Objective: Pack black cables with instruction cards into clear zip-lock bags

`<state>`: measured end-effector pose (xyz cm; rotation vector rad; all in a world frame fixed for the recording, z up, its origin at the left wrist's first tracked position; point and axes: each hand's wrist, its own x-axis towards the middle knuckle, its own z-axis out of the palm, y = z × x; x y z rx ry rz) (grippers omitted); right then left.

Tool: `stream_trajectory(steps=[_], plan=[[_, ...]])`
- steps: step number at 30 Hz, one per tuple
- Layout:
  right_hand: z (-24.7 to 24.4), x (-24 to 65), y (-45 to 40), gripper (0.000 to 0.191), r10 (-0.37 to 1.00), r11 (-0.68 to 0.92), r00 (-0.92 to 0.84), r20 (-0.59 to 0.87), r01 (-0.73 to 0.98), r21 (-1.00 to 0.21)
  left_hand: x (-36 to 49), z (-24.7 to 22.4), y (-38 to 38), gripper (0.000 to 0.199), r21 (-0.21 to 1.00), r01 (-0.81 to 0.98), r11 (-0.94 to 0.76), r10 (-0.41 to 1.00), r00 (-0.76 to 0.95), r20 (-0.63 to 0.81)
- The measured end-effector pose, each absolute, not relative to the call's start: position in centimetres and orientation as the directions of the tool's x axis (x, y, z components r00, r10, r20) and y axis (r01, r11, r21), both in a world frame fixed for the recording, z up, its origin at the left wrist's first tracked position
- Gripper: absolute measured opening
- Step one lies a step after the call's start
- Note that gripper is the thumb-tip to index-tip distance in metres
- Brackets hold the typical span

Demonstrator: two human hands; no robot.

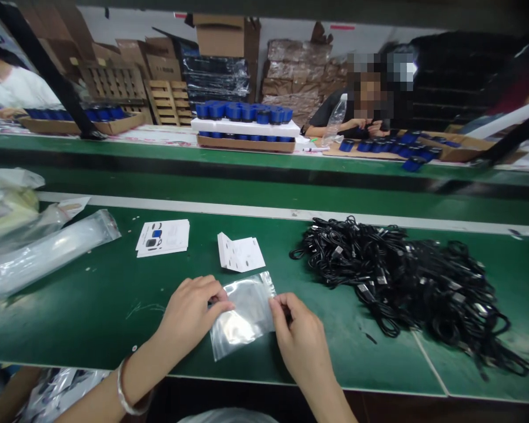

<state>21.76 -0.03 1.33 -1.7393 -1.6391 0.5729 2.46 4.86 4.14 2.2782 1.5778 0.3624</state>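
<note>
Head view | left hand [194,308], right hand [303,329]: each grip pinching an edge of the clear bag [247,302], at the worktop [92,320] front | folded leaflet [249,254] close beyond; leaflet stack [174,236] farther left; tangled black cables [392,267] right; long plastic packet [53,252] far left | leaflet print too small to read

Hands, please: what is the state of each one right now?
Left hand: closed, holding the small bag at its left side.
Right hand: closed, pinching its right edge.

Left grip [194,308] angles inward, thumb [223,306] extended — right grip [300,332] leans opposite, thumb and fingers [294,303] pinched.
</note>
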Motion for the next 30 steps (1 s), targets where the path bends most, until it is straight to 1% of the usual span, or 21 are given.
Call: stream_trajectory(steps=[2,4,6,8,10,12,14,18,21,22,24,26,27,28,30], plan=[[1.3,21.9,-0.1,0.024,0.983,0.016,0.126,0.136,0.675,-0.738,2.3,4.1,5.0,0.021,0.418,0.838,-0.351,0.928,0.372,0.033],[1.2,22.1,-0.1,0.020,0.971,0.039,0.154,0.185,0.657,-0.753,2.0,4.2,5.0,0.024,0.412,0.831,-0.373,0.922,0.382,0.065],[1.2,22.4,-0.1,0.026,0.949,0.076,0.186,0.253,0.647,-0.759,1.8,4.3,4.9,0.028,0.407,0.829,-0.384,0.920,0.378,0.099],[1.4,22.6,-0.2,0.030,0.942,0.100,0.190,0.275,0.625,-0.774,1.5,4.5,4.9,0.029,0.404,0.829,-0.386,0.921,0.368,0.125],[1.7,22.6,-0.2,0.031,0.958,0.098,0.171,0.229,0.556,-0.825,1.3,4.8,4.9,0.028,0.399,0.832,-0.386,0.922,0.359,0.144],[2.1,22.4,-0.2,0.032,0.980,0.072,0.135,0.149,0.456,-0.887,1.1,5.1,4.8,0.027,0.402,0.835,-0.376,0.926,0.345,0.151],[2.4,22.0,-0.1,0.036,0.992,0.030,0.104,0.073,0.365,-0.931,0.9,5.4,4.7,0.027,0.435,0.832,-0.344,0.938,0.326,0.118],[2.8,21.6,-0.3,0.047,0.999,-0.034,0.009,-0.033,0.184,-0.982,0.3,5.6,4.3,0.025,0.505,0.831,-0.233,0.964,0.264,0.010],[3.1,21.5,-0.4,0.044,0.992,-0.100,-0.070,-0.103,0.041,-0.994,-0.3,5.4,4.2,0.025,0.500,0.843,-0.197,0.974,0.226,0.001],[3.2,21.5,-0.4,0.043,0.990,-0.118,-0.077,-0.120,0.034,-0.992,-0.4,5.3,4.1,0.025,0.497,0.846,-0.191,0.976,0.219,0.002],[3.3,21.5,-0.4,0.040,0.987,-0.139,-0.068,-0.145,0.082,-0.987,-0.7,5.1,4.2,0.025,0.495,0.848,-0.188,0.976,0.218,-0.003],[3.3,21.3,-0.3,0.033,0.985,-0.152,-0.058,-0.160,0.129,-0.980,-0.9,5.0,4.1,0.026,0.497,0.843,-0.205,0.970,0.243,-0.012],[3.2,21.1,-0.3,0.029,0.984,-0.157,-0.058,-0.166,0.136,-0.978,-1.0,4.9,4.0,0.026,0.492,0.841,-0.223,0.968,0.251,0.009],[3.1,20.9,-0.3,0.026,0.983,-0.163,-0.060,-0.172,0.128,-0.978,-1.1,4.9,3.9,0.025,0.479,0.844,-0.240,0.968,0.244,0.057],[2.9,20.5,-0.4,0.023,0.982,-0.175,-0.053,-0.181,0.091,-0.980,-1.0,4.8,3.2,0.026,0.439,0.862,-0.253,0.963,0.181,0.200]])
